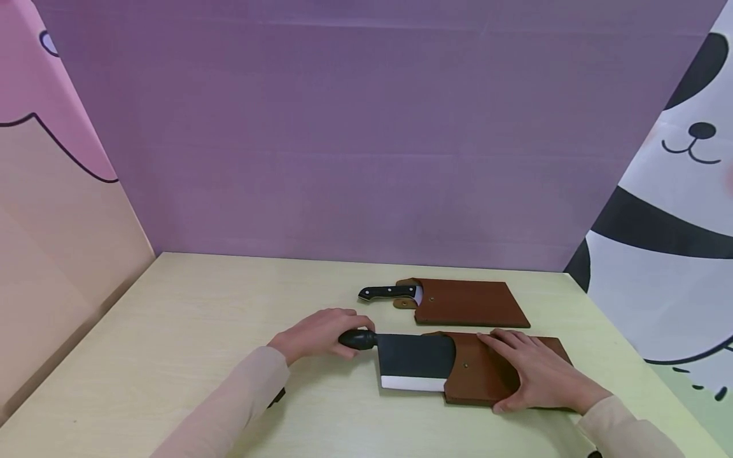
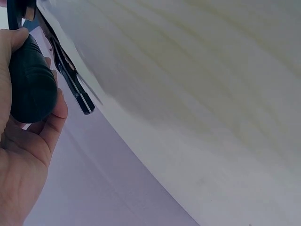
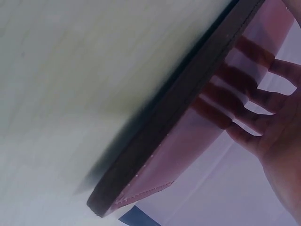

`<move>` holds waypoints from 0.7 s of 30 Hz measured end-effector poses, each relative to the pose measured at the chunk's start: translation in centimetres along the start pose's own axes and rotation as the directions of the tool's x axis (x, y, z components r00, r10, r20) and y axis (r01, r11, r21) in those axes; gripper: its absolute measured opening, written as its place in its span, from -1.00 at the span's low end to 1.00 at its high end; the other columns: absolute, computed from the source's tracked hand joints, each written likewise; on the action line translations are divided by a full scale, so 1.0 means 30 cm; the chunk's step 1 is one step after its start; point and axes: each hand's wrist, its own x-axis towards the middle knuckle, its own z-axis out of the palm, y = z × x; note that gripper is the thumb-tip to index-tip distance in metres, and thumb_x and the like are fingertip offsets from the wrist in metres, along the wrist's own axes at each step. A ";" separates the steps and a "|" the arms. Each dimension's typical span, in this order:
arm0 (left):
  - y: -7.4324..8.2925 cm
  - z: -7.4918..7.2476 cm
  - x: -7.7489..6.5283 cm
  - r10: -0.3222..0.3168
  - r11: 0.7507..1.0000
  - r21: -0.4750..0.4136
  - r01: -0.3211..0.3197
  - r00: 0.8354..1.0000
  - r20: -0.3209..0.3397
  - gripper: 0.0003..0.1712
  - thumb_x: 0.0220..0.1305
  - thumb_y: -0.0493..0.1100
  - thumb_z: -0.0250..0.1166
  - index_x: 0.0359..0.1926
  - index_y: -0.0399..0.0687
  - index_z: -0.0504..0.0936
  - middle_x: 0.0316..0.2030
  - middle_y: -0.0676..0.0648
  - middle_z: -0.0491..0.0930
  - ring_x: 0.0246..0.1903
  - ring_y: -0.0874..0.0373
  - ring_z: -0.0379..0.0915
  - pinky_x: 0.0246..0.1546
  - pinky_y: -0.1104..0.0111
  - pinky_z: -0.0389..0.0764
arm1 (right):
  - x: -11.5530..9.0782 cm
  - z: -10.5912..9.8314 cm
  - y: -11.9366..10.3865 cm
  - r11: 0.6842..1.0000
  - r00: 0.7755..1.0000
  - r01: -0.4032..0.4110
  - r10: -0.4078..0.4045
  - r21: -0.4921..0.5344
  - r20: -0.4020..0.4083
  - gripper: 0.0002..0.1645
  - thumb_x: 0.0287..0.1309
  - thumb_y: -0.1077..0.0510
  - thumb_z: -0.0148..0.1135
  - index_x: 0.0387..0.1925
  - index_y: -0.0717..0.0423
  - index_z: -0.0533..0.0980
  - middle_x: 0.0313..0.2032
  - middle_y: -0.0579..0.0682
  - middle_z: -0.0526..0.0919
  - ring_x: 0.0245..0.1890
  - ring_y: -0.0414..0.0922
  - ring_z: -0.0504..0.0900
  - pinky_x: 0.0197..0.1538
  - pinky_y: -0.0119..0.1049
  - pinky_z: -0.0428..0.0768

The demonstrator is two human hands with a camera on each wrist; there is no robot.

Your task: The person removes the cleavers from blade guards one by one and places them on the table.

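Note:
My left hand (image 1: 323,334) grips the rounded black handle (image 1: 357,339) of a cleaver; in the left wrist view, the thumb and fingers wrap that handle (image 2: 33,80). The cleaver's broad dark blade (image 1: 417,356) has a bright edge facing me. Its far part is hidden inside a brown leather sheath (image 1: 478,375), lying flat. Across that sheath spans my right hand (image 1: 541,372), with the thumb at its near edge and the fingers at its far edge. Seen from the right wrist, the fingertips touch the sheath's glossy top (image 3: 164,174).
Behind lies a second brown sheath (image 1: 466,302) with a black riveted knife handle (image 1: 389,292) sticking out to the left. Both sit on a pale wooden table (image 1: 189,318). A purple backdrop (image 1: 366,140) stands at the far edge, with printed panels at both sides.

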 end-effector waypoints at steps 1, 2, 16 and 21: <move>-0.001 0.000 -0.002 -0.002 1.000 0.000 0.002 1.000 0.001 -0.48 0.03 -0.01 0.36 0.06 0.26 0.45 -0.18 0.16 0.52 -0.19 0.32 0.42 -0.02 0.37 0.45 | -0.001 -0.001 0.001 1.000 1.000 -0.002 0.002 -0.001 0.001 0.32 -0.62 -0.62 0.25 0.28 -0.09 0.23 0.20 0.16 0.33 0.17 0.20 0.29 0.06 0.30 0.27; -0.002 -0.001 -0.003 -0.001 1.000 0.002 0.001 1.000 -0.001 -0.48 0.03 -0.01 0.36 0.06 0.27 0.45 -0.18 0.16 0.52 -0.19 0.32 0.42 -0.02 0.37 0.45 | -0.002 -0.002 0.002 1.000 1.000 -0.003 0.003 -0.001 0.001 0.32 -0.62 -0.62 0.25 0.28 -0.10 0.23 0.20 0.15 0.33 0.17 0.20 0.29 0.06 0.30 0.28; -0.019 -0.007 -0.027 -0.013 1.000 -0.017 0.013 1.000 -0.001 -0.49 0.04 -0.02 0.35 0.06 0.26 0.45 -0.16 0.16 0.52 -0.17 0.32 0.42 -0.01 0.33 0.45 | -0.011 -0.012 0.012 1.000 1.000 -0.011 0.011 -0.011 0.006 0.32 -0.63 -0.63 0.24 0.27 -0.10 0.23 0.18 0.15 0.35 0.15 0.22 0.32 0.03 0.32 0.29; -0.020 -0.010 -0.033 -0.018 1.000 -0.021 0.018 1.000 -0.007 -0.48 0.04 -0.03 0.36 0.07 0.27 0.45 -0.15 0.17 0.51 -0.16 0.32 0.42 0.00 0.32 0.45 | -0.014 -0.011 0.020 1.000 1.000 -0.014 0.014 -0.015 0.005 0.33 -0.62 -0.63 0.23 0.28 -0.10 0.23 0.18 0.15 0.35 0.15 0.23 0.31 0.03 0.32 0.28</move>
